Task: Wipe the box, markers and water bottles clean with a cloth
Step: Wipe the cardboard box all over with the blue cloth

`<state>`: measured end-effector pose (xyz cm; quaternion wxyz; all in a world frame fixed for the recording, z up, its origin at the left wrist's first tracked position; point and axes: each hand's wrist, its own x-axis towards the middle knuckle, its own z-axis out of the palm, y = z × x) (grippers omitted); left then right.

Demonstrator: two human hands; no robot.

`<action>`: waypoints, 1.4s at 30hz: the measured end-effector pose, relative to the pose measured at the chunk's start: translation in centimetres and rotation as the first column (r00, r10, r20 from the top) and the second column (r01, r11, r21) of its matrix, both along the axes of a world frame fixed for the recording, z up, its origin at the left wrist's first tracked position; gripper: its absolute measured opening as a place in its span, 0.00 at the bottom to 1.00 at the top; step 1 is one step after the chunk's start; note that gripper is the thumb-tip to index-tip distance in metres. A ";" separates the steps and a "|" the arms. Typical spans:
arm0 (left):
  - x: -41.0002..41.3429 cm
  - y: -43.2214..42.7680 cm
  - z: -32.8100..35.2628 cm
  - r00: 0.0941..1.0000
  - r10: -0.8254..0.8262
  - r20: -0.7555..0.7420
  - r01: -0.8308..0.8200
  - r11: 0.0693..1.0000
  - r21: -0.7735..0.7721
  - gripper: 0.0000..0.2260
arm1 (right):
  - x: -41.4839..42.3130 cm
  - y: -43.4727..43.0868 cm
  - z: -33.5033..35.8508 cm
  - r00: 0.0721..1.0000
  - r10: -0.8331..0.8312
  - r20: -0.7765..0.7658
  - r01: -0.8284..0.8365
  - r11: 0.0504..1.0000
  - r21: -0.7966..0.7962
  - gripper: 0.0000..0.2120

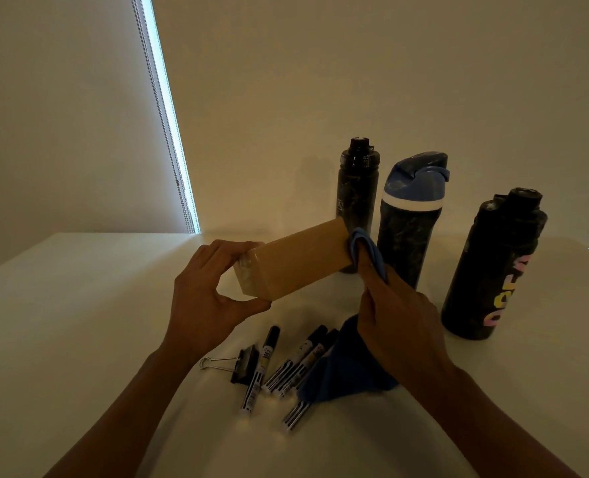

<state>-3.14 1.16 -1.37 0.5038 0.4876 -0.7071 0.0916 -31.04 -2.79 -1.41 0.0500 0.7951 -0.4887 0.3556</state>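
From the head camera, the left hand (213,288) grips the near end of the box (296,263), fingers over the top and thumb beneath. It holds the box clear of the desk (79,322), tilted so the far end is free for wiping. The right hand (400,326) has the blue cloth (365,246) pinched round its fingers and pressed against that far end, and the slack hangs down over the markers (286,370). These lie loose beside a binder clip (241,363). Three water bottles (410,222) stand upright behind, probably waiting their turn.
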 end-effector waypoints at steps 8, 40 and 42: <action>0.4 0.2 0.5 0.993 0.063 0.102 -0.065 0.998 0.011 0.30 | -0.4 -0.6 0.6 0.996 0.070 0.052 -0.066 0.995 -0.070 0.32; 1.1 1.3 2.3 0.981 -0.059 -0.186 0.090 0.982 0.164 0.41 | -2.3 -2.3 0.7 0.899 0.325 0.294 -0.361 0.929 0.078 0.36; 1.0 1.3 2.3 0.967 -0.068 -0.244 0.106 0.984 0.145 0.40 | -2.1 -2.2 0.3 0.901 0.283 0.329 -0.335 0.936 0.110 0.37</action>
